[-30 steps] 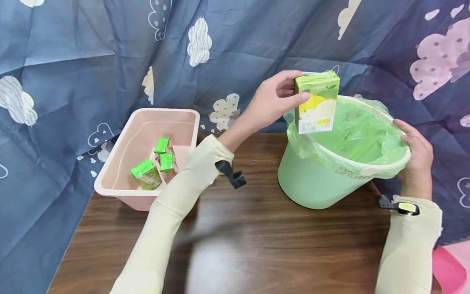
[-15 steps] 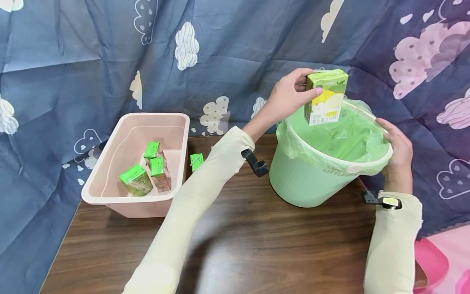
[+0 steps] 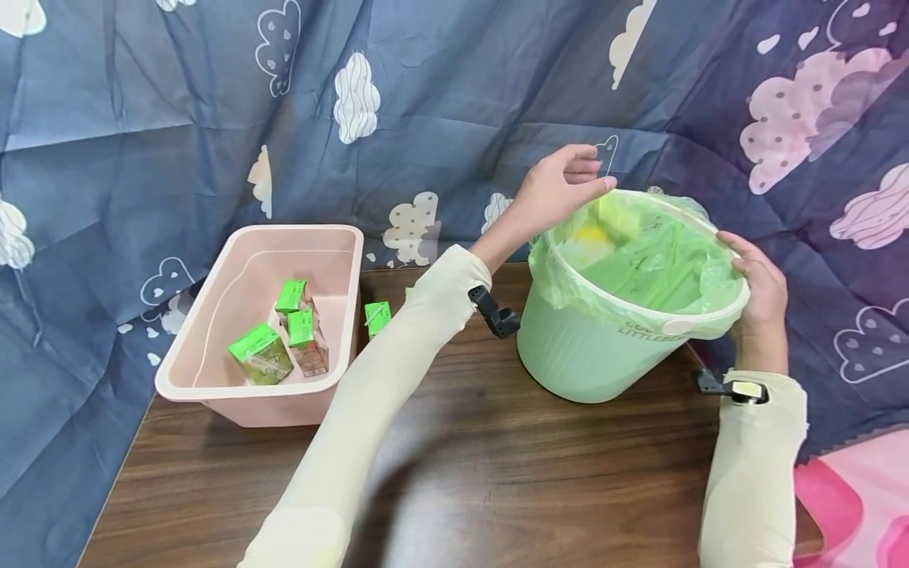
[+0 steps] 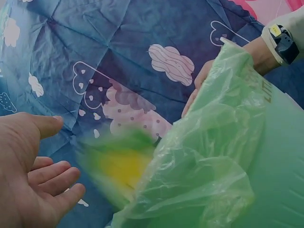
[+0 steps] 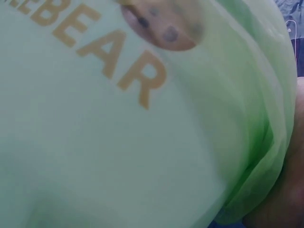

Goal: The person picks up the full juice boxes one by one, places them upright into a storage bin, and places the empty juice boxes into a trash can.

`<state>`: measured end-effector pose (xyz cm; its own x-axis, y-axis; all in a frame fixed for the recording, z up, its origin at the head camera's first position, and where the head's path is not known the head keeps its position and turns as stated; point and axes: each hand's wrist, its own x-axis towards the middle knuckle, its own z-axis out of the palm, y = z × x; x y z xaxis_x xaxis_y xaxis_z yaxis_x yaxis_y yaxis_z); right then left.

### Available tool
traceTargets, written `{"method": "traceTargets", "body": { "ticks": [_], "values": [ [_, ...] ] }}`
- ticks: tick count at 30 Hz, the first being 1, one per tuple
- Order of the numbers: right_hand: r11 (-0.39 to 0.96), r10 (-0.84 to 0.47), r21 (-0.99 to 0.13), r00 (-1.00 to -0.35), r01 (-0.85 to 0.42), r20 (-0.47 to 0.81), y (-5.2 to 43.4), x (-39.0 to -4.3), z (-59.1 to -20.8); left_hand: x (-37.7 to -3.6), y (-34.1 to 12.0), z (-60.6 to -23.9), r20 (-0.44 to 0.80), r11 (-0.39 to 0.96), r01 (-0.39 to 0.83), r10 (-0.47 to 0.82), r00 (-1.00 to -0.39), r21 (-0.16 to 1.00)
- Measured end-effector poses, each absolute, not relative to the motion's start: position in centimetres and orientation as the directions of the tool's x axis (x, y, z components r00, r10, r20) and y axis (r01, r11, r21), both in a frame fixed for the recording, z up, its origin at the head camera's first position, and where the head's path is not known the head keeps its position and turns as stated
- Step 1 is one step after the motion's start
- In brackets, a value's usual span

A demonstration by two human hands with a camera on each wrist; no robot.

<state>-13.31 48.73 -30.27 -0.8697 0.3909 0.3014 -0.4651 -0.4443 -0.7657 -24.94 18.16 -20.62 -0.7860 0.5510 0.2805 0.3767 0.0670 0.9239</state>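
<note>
Now my left hand [image 3: 561, 189] hangs open and empty above the far rim of the bin [image 3: 604, 355], fingers relaxed. A blurred carton [image 3: 604, 225] shows inside the liner [image 3: 660, 260], just below that hand. My right hand [image 3: 760, 292] grips the bin's near rim, fingers curled over it.

Tub [image 3: 213, 379] sits on the left of the table [image 3: 497, 473] with three cartons [image 3: 287, 339] in it, another carton [image 3: 378, 317] just right of it. Bin [image 3: 589, 355] is on the right, curtain [image 3: 426, 118] behind everything.
</note>
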Motion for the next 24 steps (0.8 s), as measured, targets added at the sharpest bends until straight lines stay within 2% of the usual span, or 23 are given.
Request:
{"method": "traceTargets", "body": {
  "ticks": [6, 16, 24],
  "values": [
    [-0.452, 0.407, -0.752, -0.861, -0.48, 0.305, 48.5, -13.5, -30.3, -24.7, 16.4, -20.9, 0.29, 0.038, 0.367, 0.54, -0.79, 0.929],
    [-0.481, 0.417, -0.738, -0.864, -0.473, 0.281, 49.0, -13.5, -30.0, -23.0, 12.0, -21.6, 0.405, -0.171, 0.369, 0.47, -0.784, 0.913],
    [-0.522, 0.424, -0.713, -0.868, -0.468, 0.259, 48.6, -13.7, -30.3, -21.1, 8.4, -24.5, 0.492, -0.274, 0.414, 0.368, -0.789, 0.868]
  ]
}}
